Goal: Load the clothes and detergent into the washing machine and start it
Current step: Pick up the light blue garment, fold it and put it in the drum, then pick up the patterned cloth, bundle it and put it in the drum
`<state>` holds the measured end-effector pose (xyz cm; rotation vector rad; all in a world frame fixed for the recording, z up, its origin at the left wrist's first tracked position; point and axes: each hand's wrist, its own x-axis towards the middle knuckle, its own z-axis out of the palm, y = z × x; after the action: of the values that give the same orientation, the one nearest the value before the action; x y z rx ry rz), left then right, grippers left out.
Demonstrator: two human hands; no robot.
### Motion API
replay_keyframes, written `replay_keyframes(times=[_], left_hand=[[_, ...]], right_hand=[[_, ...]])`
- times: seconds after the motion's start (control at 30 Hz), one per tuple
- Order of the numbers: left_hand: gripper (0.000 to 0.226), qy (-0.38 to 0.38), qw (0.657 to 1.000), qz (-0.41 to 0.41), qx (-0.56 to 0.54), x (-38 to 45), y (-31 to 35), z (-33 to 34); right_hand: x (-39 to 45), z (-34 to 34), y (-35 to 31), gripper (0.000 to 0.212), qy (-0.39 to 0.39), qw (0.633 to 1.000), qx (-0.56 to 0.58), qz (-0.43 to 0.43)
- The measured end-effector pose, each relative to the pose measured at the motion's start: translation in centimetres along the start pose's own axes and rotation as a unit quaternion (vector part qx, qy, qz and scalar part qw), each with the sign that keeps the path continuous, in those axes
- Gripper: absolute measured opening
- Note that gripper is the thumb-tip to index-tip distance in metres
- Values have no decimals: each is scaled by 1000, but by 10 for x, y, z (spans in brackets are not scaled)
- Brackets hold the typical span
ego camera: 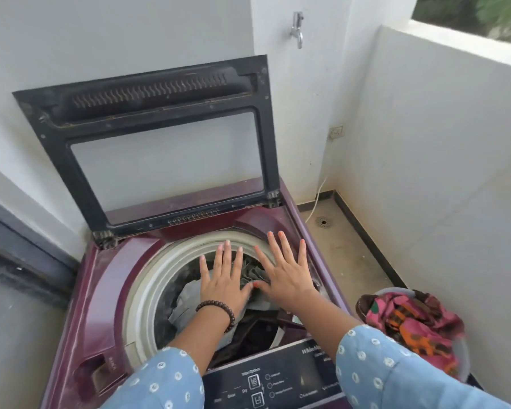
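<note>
A maroon top-loading washing machine (106,278) stands before me with its black-framed glass lid (160,149) raised against the wall. Grey and dark clothes (189,296) lie in the drum, inside the pale ring (148,290). My left hand (222,278), with a dark bead bracelet at the wrist, and my right hand (283,270) are held flat over the drum opening, fingers straight and spread, thumbs almost touching. Neither hand holds anything. The control panel (266,382) is at the bottom edge, partly covered by my blue dotted sleeves.
A basket (460,355) of pink and orange clothes sits on the floor right of the machine. A tap (297,29) juts from the wall above. A wall socket (336,132) with a white cable and a floor drain (323,222) lie behind. White walls enclose the corner.
</note>
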<state>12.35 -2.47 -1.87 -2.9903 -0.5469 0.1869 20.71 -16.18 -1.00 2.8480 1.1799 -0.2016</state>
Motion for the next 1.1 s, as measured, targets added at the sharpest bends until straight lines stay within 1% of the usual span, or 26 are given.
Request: replay_keyframes(times=[0.1, 0.17, 0.37, 0.5, 0.6, 0.67, 0.73, 0.8, 0.87, 0.9, 0.97, 1.03, 1.1], left_hand=[[77, -3, 1000, 18, 9, 14, 22, -15], [78, 12, 999, 30, 21, 23, 35, -27], [78, 21, 996, 77, 35, 43, 84, -52], [75, 6, 993, 107, 53, 50, 125, -62], [84, -3, 988, 134, 83, 56, 149, -71], [82, -37, 978, 162, 129, 65, 164, -77], [68, -109, 959, 179, 190, 76, 174, -80], [56, -178, 931, 185, 260, 84, 185, -80], [50, -219, 902, 191, 320, 90, 195, -83], [48, -225, 899, 191, 322, 93, 202, -87], [49, -209, 924, 180, 264, 97, 220, -94], [54, -174, 949, 175, 198, 98, 244, -92], [66, -143, 960, 185, 152, 94, 272, -84]], right_hand=[[-5, -10, 20, 76, 14, 1000, 11, 26], [-9, -14, 38, 76, 21, 999, 19, 46], [-24, -20, 91, 77, 22, 993, 52, 102], [-38, -19, 123, 75, 30, 988, 84, 126], [-52, -9, 151, 74, 31, 985, 87, 148], [-63, 2, 173, 75, 21, 981, 91, 169], [-75, 13, 192, 75, 6, 978, 95, 186], [-85, 24, 209, 74, -8, 974, 103, 202], [-93, 32, 222, 74, -17, 970, 112, 216], [-97, 36, 229, 74, -19, 969, 112, 221], [-104, 43, 240, 74, -22, 967, 112, 228], [-108, 47, 248, 73, -21, 965, 117, 232], [-111, 51, 256, 74, -19, 964, 122, 235]])
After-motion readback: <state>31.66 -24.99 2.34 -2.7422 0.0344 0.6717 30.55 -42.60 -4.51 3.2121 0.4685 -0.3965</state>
